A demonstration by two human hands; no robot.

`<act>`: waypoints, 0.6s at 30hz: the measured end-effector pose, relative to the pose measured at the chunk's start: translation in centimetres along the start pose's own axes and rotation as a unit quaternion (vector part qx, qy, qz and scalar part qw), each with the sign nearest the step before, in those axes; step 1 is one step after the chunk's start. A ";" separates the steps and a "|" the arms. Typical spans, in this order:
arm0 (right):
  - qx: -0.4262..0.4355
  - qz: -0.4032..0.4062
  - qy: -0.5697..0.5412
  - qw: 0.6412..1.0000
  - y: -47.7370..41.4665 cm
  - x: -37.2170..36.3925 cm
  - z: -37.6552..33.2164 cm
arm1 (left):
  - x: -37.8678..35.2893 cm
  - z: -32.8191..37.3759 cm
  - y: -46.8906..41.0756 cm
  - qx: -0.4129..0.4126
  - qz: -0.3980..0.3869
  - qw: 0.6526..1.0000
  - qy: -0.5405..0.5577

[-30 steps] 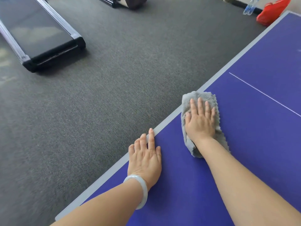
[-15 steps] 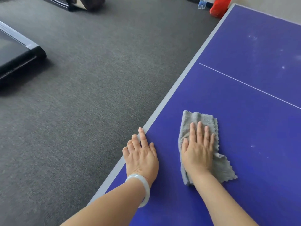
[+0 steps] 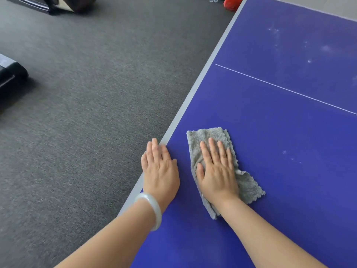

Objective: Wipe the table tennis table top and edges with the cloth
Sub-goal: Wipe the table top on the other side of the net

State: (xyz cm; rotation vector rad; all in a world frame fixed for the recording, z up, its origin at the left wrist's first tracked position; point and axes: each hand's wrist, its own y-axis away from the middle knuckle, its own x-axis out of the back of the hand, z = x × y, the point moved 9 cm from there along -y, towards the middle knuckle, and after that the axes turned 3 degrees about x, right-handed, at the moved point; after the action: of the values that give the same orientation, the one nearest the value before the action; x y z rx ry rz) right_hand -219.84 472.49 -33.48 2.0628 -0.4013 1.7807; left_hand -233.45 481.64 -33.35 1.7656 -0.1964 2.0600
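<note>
Blue counter [image 3: 270, 122] looks partly done: right hand [image 3: 216, 171], fingers straight, presses grey cloth [image 3: 210, 134] flat, left hand [image 3: 160, 171] lies flat holding nothing, dust specks [image 3: 309, 60] beyond fingertips unwiped.

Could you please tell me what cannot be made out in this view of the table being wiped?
Head view:
- The table surface under the cloth: hidden by the cloth and the right hand.
- Red object: cut off by the top edge.
- Black equipment: cut off by the left edge.
- Pale specks: too small to tell dust from scuffs.
- The table's underside and legs: hidden below its top.
</note>
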 end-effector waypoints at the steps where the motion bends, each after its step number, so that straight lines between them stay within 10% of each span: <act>1: 0.002 0.001 -0.002 1.000 -0.3 0.0 0.0 | 0.2 0.9 -1.1 -0.011 0.002 1.000 0.002; 11: 0.085 0.004 -0.026 0.996 -7.4 1.1 1.9 | -0.7 5.0 -8.0 0.022 0.015 0.996 0.090; 15: -0.012 0.022 -0.013 1.000 -14.0 2.1 4.8 | -1.0 4.9 -8.1 0.024 0.019 0.997 0.068; 18: 0.095 0.021 0.008 0.995 -14.0 1.5 2.0 | -1.3 4.9 -8.2 0.032 0.015 0.998 0.053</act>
State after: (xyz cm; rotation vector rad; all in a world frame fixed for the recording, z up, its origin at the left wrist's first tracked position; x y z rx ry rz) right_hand -211.51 484.03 -33.63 2.1803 -0.2800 1.9256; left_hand -225.60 486.93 -35.02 1.6948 -0.1276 2.1967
